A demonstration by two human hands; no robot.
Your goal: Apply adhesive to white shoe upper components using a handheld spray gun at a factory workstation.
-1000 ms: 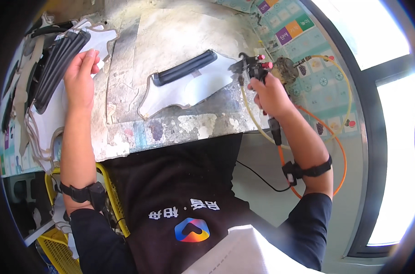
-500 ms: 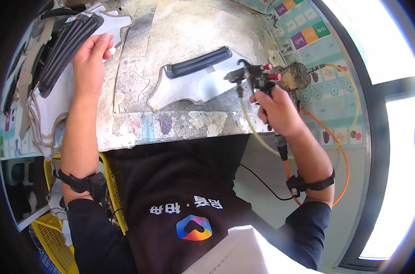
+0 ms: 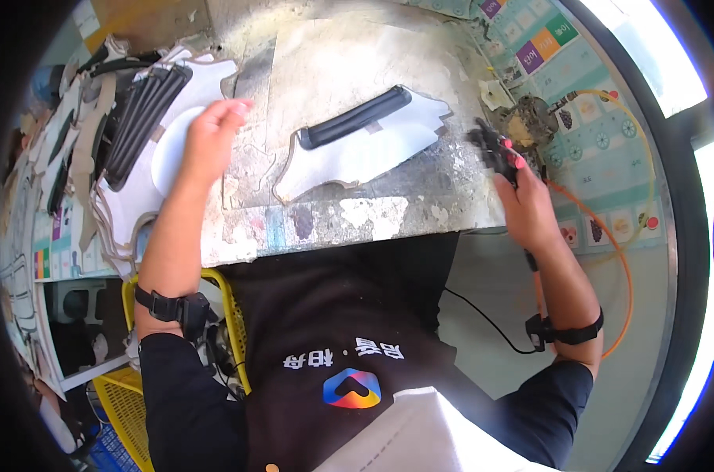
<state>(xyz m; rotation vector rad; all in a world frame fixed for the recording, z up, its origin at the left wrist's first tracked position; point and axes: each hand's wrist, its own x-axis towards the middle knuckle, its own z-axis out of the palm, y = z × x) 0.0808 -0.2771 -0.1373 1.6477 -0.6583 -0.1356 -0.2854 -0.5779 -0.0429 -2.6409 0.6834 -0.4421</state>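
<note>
My left hand (image 3: pixel 210 141) is raised over the table's left part, beside a stack of pale shaped panels (image 3: pixel 125 212) with black padded strips (image 3: pixel 149 122). Its fingers are drawn together, and nothing shows between them. In my right hand (image 3: pixel 528 211) is a black spray gun (image 3: pixel 495 153) with red knobs, gripped at the handle and somewhat blurred. The gun is at the table's right side, apart from a single pale panel (image 3: pixel 349 161). That panel lies flat in the middle, a black padded strip (image 3: pixel 357 118) along its far edge.
The worktable (image 3: pixel 325 224) has a worn, stained top. A crusted metal fitting (image 3: pixel 530 118) sits at its right edge, near a patterned wall. An orange hose (image 3: pixel 626 275) loops beside my right arm. Below the table at left stand yellow plastic baskets (image 3: pixel 235 330).
My left hand has moved right, off the stack of panels. The spray gun in my right hand has swung right, away from the single panel. The whole view has also shifted slightly.
</note>
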